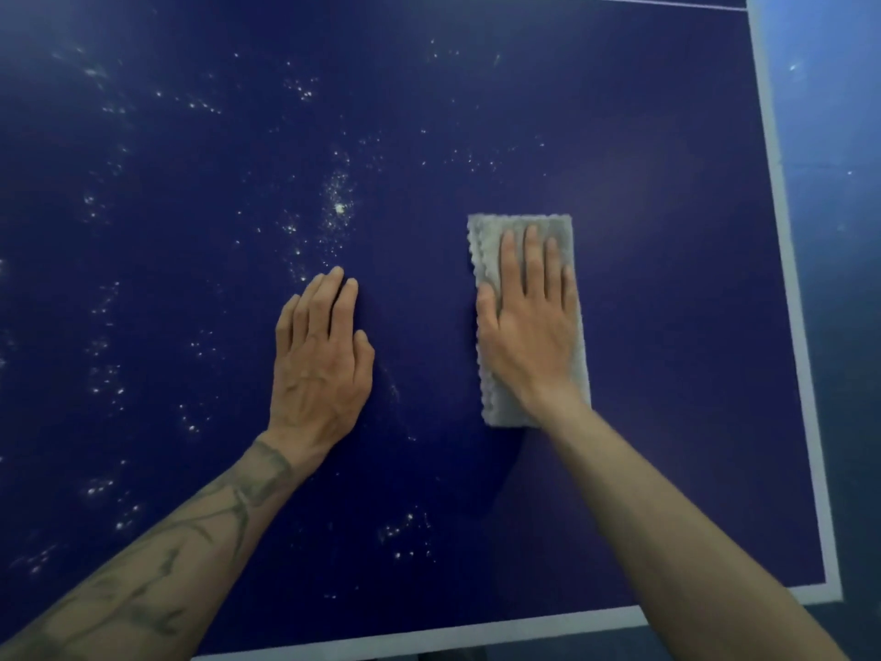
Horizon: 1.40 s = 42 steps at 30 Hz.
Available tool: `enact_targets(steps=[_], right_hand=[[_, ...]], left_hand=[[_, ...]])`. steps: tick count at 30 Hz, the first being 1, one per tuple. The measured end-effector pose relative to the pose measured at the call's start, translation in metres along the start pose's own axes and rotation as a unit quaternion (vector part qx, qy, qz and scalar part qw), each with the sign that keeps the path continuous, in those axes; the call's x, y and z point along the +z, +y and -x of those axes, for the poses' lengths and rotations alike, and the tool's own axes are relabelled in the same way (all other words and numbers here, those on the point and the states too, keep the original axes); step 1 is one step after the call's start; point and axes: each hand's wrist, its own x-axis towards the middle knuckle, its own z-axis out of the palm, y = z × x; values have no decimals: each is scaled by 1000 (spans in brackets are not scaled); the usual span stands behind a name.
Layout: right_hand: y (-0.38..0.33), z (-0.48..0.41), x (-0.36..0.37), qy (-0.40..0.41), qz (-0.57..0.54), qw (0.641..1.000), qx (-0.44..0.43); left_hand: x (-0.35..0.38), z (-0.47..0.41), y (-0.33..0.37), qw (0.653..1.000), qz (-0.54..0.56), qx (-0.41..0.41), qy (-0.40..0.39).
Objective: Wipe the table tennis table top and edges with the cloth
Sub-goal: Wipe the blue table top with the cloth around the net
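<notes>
Tabletop (667,326): left hand (319,369) flat; right hand (529,336) flattens cloth (500,229).

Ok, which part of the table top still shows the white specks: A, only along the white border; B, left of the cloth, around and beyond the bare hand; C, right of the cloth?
B: the white specks scatter left of the cloth, around the left hand; the table right of the cloth looks clean.
</notes>
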Motion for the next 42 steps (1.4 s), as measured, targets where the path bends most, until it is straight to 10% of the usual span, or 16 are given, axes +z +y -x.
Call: enact_targets(steps=[3, 8, 16, 22, 30, 37, 42], right_hand=[[-35, -28, 1, 17, -34, 999, 35], [-42, 35, 15, 3, -26, 990, -141], [-6, -66, -12, 10, -30, 997, 76], [-51, -40, 1, -20, 1, 989, -150], [-11, -132, -20, 14, -26, 999, 46], [-50, -91, -5, -18, 1, 983, -185], [-4, -137, -22, -17, -7, 999, -39]], left_hand=[[4, -33, -1, 1000, -9, -6, -1], [11, -51, -3, 999, -28, 6, -19], [11, -52, -2, 1000, -27, -5, -12], [12, -53, -4, 999, -34, -2, -19], [15, -53, -4, 999, -35, -10, -21], [15, -53, -6, 999, -39, -4, -18], [17, -53, -7, 999, -30, -7, -15]])
